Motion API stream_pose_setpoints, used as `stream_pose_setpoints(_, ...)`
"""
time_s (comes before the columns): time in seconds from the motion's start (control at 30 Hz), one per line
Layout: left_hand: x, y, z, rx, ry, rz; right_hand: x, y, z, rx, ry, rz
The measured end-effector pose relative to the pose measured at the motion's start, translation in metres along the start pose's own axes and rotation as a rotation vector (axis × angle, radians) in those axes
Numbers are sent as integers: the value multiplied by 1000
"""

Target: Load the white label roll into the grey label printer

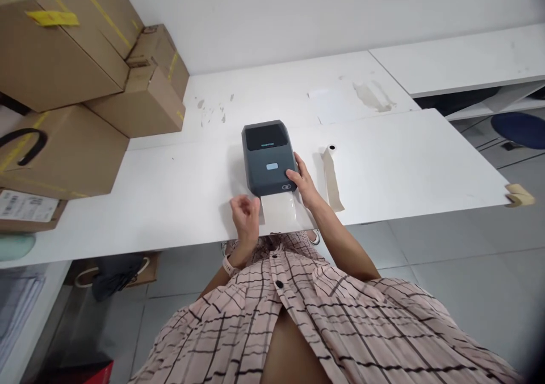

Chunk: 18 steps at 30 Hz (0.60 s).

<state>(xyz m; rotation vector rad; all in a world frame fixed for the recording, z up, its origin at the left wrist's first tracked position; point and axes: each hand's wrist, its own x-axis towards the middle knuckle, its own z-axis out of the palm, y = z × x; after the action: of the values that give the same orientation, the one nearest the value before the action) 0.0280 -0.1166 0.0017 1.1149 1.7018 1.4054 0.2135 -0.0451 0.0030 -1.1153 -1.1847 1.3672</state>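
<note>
Printer [272,177] looks dark slate-blue with a black panel [266,136], right hand [305,183] spread against it, left hand [246,220] curled, hold unclear

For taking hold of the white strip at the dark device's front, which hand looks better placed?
Probably the left hand: it is beside the white strip, near the dark device's front-left corner. The right hand is against the device's right side, thumb on top.
</note>
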Motion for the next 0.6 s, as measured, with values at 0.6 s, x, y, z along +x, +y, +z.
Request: stream_pose_setpoints(0.6, -16, -13, -20, 129, -498, -49, -16, -28, 10, -706, 178, -639)
